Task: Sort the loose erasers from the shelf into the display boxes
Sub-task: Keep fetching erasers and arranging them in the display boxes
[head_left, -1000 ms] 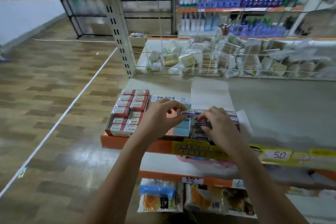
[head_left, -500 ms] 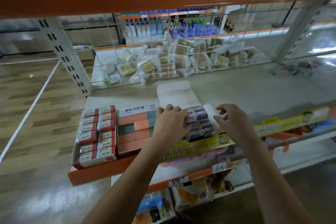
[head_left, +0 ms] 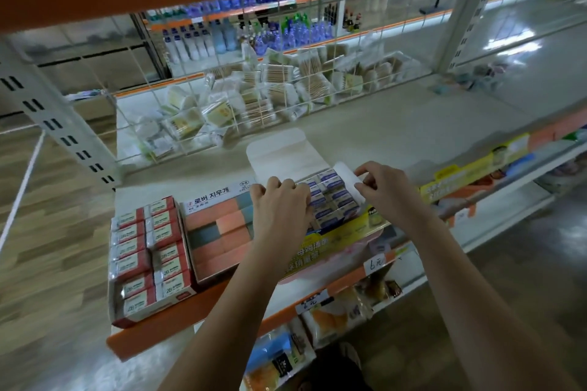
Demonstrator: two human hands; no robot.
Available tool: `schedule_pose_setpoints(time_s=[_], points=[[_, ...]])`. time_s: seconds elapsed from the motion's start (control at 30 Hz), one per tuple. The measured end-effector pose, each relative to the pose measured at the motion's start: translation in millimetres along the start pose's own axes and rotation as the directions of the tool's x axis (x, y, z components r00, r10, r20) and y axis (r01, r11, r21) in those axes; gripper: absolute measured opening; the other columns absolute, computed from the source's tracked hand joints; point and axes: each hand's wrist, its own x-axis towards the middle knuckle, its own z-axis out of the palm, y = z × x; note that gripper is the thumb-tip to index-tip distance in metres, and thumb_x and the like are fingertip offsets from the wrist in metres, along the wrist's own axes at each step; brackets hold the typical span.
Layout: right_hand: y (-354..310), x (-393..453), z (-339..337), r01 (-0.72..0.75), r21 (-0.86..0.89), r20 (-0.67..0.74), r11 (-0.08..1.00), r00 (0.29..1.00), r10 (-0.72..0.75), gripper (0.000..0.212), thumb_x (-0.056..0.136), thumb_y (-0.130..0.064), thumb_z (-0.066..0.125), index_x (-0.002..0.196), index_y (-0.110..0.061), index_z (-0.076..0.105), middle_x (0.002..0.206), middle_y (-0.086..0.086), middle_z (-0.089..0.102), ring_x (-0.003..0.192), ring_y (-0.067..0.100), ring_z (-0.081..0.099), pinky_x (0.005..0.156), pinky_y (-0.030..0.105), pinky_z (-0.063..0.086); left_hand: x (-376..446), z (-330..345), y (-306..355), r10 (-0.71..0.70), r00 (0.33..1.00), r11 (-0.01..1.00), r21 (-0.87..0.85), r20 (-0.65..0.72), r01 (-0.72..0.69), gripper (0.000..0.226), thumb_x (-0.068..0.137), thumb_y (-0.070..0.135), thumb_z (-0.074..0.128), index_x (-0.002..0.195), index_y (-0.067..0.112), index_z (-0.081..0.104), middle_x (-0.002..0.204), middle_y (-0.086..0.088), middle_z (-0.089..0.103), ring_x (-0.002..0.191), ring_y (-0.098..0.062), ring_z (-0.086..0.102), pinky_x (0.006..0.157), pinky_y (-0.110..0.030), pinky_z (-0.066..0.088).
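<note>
Left hand (head_left: 279, 209) curls over the blue-sleeved erasers (head_left: 333, 197) in the white box (head_left: 279, 152); right hand (head_left: 386, 189) seemingly pinches its side flap (head_left: 351, 179). Tugging could tear it, spilling erasers shelf-edge.

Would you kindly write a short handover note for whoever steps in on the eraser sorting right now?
Left hand: fingers curled down onto the blue-and-white erasers at the left edge of the white display box.
Right hand: pinching that box's right side flap.
Red 2B eraser box and orange-and-grey eraser box sit filled to the left.
Done: all three boxes look stocked.
Left: I see no loose erasers on the shelf; just straighten the rows.
</note>
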Motion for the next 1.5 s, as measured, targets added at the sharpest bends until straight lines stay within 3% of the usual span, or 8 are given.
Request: schedule_pose_setpoints(time_s=[0.33,0.53,0.7,0.9,1.13,1.3,1.43,1.5], points=[[46.1,10.0,-53.8,0.045,-0.070,0.003,0.997,0.999,-0.045,0.026,0.089,-0.021,0.061,0.113,-0.010,0.060,0.096,0.003,0.060,0.089,0.021,0.059,0.080,0.030,0.046,62.7,-14.1,53.4,0.130,0.990,0.985,-0.123,0.058,-0.122,0.028,0.095,0.045,0.046,0.109,0.026,0.061,0.109,0.003,0.062,0.107,-0.021,0.051,0.086,-0.034,0.039],[123.2,27.1,-109.3,0.044,-0.224,0.063,0.974,0.998,-0.030,0.036,0.087,-0.023,0.060,0.122,-0.013,0.055,0.114,0.010,0.056,0.108,0.025,0.052,0.093,0.036,0.041,120.1,-1.8,150.5,0.229,0.973,0.951,-0.214,0.009,-0.222,0.030,0.090,0.045,0.053,0.111,0.024,0.060,0.110,0.000,0.061,0.105,-0.021,0.053,0.082,-0.032,0.041],[205.6,49.7,-156.4,-0.004,-0.346,0.075,0.938,0.997,0.032,0.045,0.087,-0.026,0.060,0.130,-0.019,0.047,0.129,0.008,0.048,0.123,0.026,0.040,0.102,0.037,0.036,178.1,22.6,251.4,0.271,0.962,0.928,-0.277,0.033,-0.251,0.035,0.088,0.046,0.056,0.117,0.025,0.057,0.120,0.000,0.054,0.113,-0.022,0.049,0.088,-0.034,0.041],[294.0,97.6,-196.3,-0.013,-0.398,0.105,0.917,0.993,0.060,0.049,0.089,-0.028,0.058,0.134,-0.018,0.043,0.133,0.010,0.044,0.125,0.028,0.040,0.103,0.035,0.031,249.7,60.2,331.9,0.255,0.965,0.934,-0.274,0.058,-0.231,0.042,0.086,0.047,0.057,0.121,0.024,0.054,0.125,-0.002,0.052,0.116,-0.023,0.049,0.090,-0.036,0.041],[367.1,174.4,-211.4,-0.014,-0.356,0.127,0.934,0.990,0.063,0.047,0.088,-0.026,0.059,0.132,-0.016,0.046,0.129,0.013,0.048,0.118,0.030,0.045,0.097,0.037,0.038,338.4,93.7,341.0,0.101,0.977,0.969,-0.241,0.191,-0.053,0.057,0.088,0.036,0.058,0.140,0.023,0.038,0.136,-0.010,0.049,0.123,-0.029,0.047,0.095,-0.037,0.041],[389.8,235.5,-214.3,0.012,-0.251,0.059,0.968,0.998,0.003,0.051,0.087,-0.022,0.060,0.134,-0.012,0.045,0.135,0.015,0.046,0.120,0.031,0.047,0.098,0.036,0.039,386.5,114.3,322.7,-0.081,0.986,0.970,-0.217,0.147,0.112,0.049,0.084,0.034,0.061,0.130,0.020,0.050,0.129,-0.012,0.053,0.115,-0.031,0.053,0.092,-0.038,0.044],[401.5,277.9,-209.9,0.098,-0.310,0.133,0.946,0.989,-0.059,0.057,0.090,-0.019,0.054,0.142,-0.012,0.032,0.151,0.010,0.026,0.138,0.031,0.022,0.110,0.041,0.028,407.0,128.7,308.3,-0.055,0.988,0.990,-0.123,0.146,0.073,0.046,0.089,0.037,0.057,0.128,0.013,0.053,0.129,-0.010,0.055,0.117,-0.026,0.051,0.094,-0.035,0.042],[407.7,292.4,-207.9,0.150,-0.356,0.177,0.922,0.980,-0.091,0.053,0.089,-0.020,0.053,0.139,-0.012,0.037,0.150,0.011,0.026,0.138,0.032,0.022,0.109,0.044,0.030,410.0,132.1,307.0,-0.067,0.989,0.991,-0.105,0.134,0.082,0.032,0.090,0.037,0.054,0.113,0.014,0.059,0.119,-0.009,0.058,0.110,-0.024,0.051,0.086,-0.031,0.040]])
